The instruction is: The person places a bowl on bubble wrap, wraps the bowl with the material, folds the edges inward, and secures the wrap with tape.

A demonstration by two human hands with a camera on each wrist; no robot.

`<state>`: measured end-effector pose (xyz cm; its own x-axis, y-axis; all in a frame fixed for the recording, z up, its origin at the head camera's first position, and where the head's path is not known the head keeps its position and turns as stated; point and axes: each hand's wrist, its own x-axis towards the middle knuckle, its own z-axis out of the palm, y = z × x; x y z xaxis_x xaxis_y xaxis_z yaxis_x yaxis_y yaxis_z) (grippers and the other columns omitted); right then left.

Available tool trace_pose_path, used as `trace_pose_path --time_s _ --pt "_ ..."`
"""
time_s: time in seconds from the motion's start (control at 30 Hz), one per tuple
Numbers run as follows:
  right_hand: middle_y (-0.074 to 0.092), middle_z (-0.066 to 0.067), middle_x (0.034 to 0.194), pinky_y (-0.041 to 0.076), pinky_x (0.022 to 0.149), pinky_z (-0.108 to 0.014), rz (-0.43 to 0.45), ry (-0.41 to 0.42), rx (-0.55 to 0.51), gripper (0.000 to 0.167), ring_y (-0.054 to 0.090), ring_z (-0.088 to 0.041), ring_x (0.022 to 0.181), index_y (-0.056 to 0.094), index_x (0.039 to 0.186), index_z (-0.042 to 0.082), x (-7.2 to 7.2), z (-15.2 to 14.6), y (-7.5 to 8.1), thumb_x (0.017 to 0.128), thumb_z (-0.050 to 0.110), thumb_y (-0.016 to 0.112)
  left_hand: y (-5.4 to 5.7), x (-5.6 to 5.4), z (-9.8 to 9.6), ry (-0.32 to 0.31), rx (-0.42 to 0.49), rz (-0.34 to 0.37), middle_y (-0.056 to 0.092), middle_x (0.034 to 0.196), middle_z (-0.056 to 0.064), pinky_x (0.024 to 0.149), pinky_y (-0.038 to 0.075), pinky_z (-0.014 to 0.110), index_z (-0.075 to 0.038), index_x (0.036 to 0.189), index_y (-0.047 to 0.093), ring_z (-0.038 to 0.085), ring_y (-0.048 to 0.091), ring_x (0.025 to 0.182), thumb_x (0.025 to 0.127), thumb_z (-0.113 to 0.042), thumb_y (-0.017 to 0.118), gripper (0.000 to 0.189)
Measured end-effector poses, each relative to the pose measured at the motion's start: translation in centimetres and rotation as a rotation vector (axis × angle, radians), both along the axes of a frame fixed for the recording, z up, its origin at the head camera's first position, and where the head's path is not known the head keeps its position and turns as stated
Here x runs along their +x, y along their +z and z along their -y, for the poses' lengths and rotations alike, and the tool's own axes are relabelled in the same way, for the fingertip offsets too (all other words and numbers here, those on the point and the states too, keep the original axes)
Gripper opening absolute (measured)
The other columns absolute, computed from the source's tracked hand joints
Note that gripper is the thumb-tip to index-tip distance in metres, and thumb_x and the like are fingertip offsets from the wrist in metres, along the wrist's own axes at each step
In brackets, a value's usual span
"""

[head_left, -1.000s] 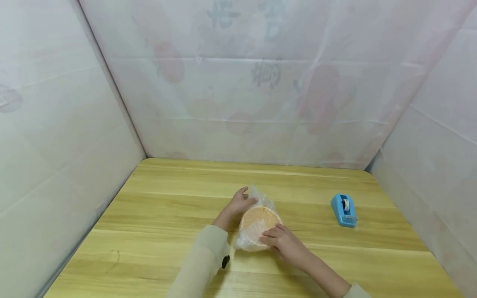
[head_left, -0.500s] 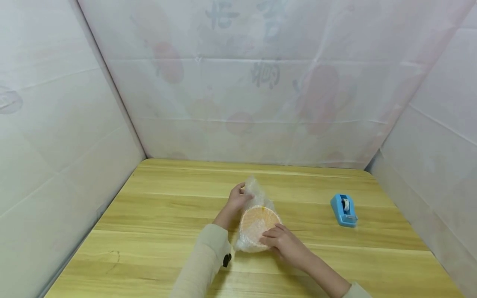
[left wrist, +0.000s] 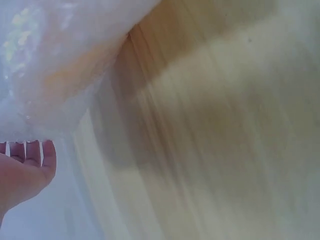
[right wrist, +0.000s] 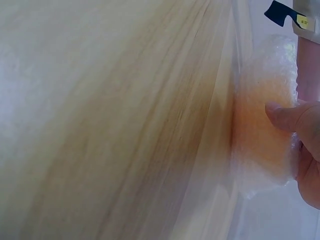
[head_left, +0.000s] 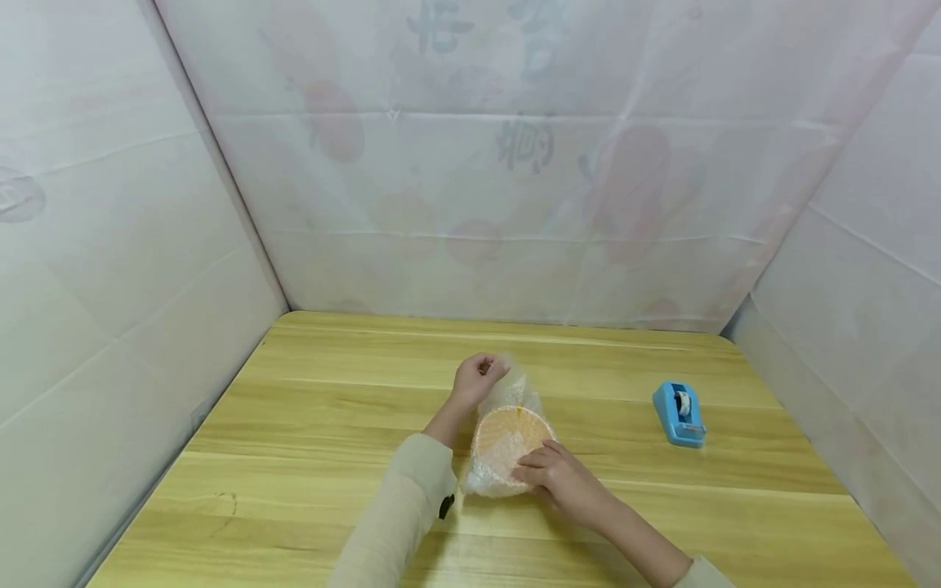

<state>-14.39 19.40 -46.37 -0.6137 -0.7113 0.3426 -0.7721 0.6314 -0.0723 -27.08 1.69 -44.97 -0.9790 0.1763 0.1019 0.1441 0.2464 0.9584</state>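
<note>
Left hand [head_left: 476,380] moved forward along bubble wrap [head_left: 520,393] enclosing a round orange object [head_left: 513,429].

One left hand [head_left: 476,380] and one right hand [head_left: 569,487], two in all. Two sleeves [head_left: 400,506]. One bundle of bubble wrap [head_left: 485,483], one orange item [head_left: 515,425]. One tape dispenser [head_left: 666,419], one tape roll [head_left: 684,403]. One dark tab [head_left: 446,506]. One bench [head_left: 309,482]. Three cloth walls [head_left: 441,188]: one left, one back, one right.
</note>
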Motion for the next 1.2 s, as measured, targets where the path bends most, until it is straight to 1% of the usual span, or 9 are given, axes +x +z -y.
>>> trace_pose_path --time_s 0.1,0.2,0.37,0.5,0.6,0.77,0.83,0.97,1.2 --pt "0.07 -0.001 0.099 0.048 0.091 -0.049 0.007 0.003 0.0 0.032 0.063 -0.018 0.095 0.072 0.098 0.014 0.0 0.0 0.0 0.069 0.002 0.073 0.4 0.0 -0.1 -0.044 -0.061 -0.113 0.052 0.069 0.009 0.055 0.036 0.019 0.005 0.091 0.064 0.01 0.04 0.06 0.092 -0.023 0.057 0.03" --pt "0.07 -0.001 0.1 0.048 0.091 -0.049 0.019 0.005 0.003 0.032 0.063 -0.018 0.095 0.072 0.099 0.014 -0.1 0.1 -0.1 0.069 0.001 0.073 0.7 0.2 -0.2 -0.067 -0.104 -0.198 0.056 0.07 0.01 0.058 0.039 0.018 0.005 0.085 0.067 0.008 0.043 0.064 0.094 -0.021 0.054 0.031" --pt "0.07 -0.002 0.099 0.049 0.09 -0.046 0.003 0.024 0.001 0.032 0.063 -0.018 0.093 0.072 0.098 0.014 -0.2 0.2 -0.1 0.069 0.001 0.073 1.1 0.9 -0.3 -0.117 -0.099 -0.245 0.067 0.095 0.018 0.078 0.054 0.03 0.004 0.1 0.067 0.024 0.062 0.086 0.096 -0.016 0.049 0.028" --pt "0.071 -0.003 0.099 0.05 0.087 -0.043 -0.016 0.047 -0.006 0.031 0.064 -0.018 0.091 0.072 0.098 0.013 -0.3 0.3 0.0 0.07 0.001 0.073 1.5 2.0 -0.3 -0.198 -0.106 -0.278 0.065 0.113 0.017 0.091 0.052 0.036 0.004 0.111 0.063 0.028 0.061 0.109 0.097 -0.013 0.045 0.028" --pt "0.071 -0.004 0.099 0.05 0.086 -0.042 -0.006 0.055 -0.003 0.03 0.064 -0.019 0.091 0.072 0.099 0.012 -0.4 0.4 0.2 0.071 0.001 0.072 1.5 3.0 -0.3 -0.241 -0.134 -0.315 0.064 0.117 0.016 0.093 0.05 0.035 0.004 0.114 0.062 0.026 0.059 0.112 0.097 -0.013 0.044 0.03" --pt "0.071 -0.004 0.1 0.05 0.084 -0.039 0.002 0.056 -0.003 0.029 0.065 -0.018 0.091 0.072 0.1 0.011 -0.5 0.3 0.3 0.072 0.001 0.072 1.3 4.6 -0.1 -0.287 -0.207 -0.371 0.065 0.116 0.013 0.085 0.053 0.026 0.001 0.114 0.063 0.021 0.065 0.078 0.096 -0.011 0.046 0.028" --pt "0.071 -0.004 0.099 0.05 0.083 -0.038 0.002 0.059 -0.01 0.029 0.065 -0.018 0.091 0.072 0.099 0.011 -0.5 0.2 0.3 0.072 0.002 0.071 1.2 5.2 0.0 -0.313 -0.262 -0.422 0.066 0.116 0.012 0.085 0.053 0.024 0.0 0.114 0.064 0.023 0.066 0.078 0.095 -0.009 0.048 0.026" --pt "0.071 -0.002 0.1 0.05 0.081 -0.036 -0.007 0.066 -0.014 0.027 0.065 -0.016 0.091 0.072 0.098 0.011 -0.6 0.1 0.2 0.072 0.002 0.071 0.9 6.3 0.2 -0.365 -0.412 -0.574 0.065 0.117 0.011 0.096 0.049 0.031 -0.001 0.114 0.064 0.024 0.06 0.112 0.093 -0.006 0.052 0.025" --pt "0.07 0.001 0.104 0.047 0.079 -0.035 0.009 0.052 0.009 0.027 0.065 -0.015 0.094 0.072 0.101 0.013 -0.7 0.1 0.3 0.076 0.003 0.068 0.0 7.7 0.3 -0.37 -0.694 -0.737 0.063 0.121 0.006 0.102 0.044 0.036 -0.007 0.115 0.065 0.022 0.057 0.117 0.091 -0.007 0.055 0.026"
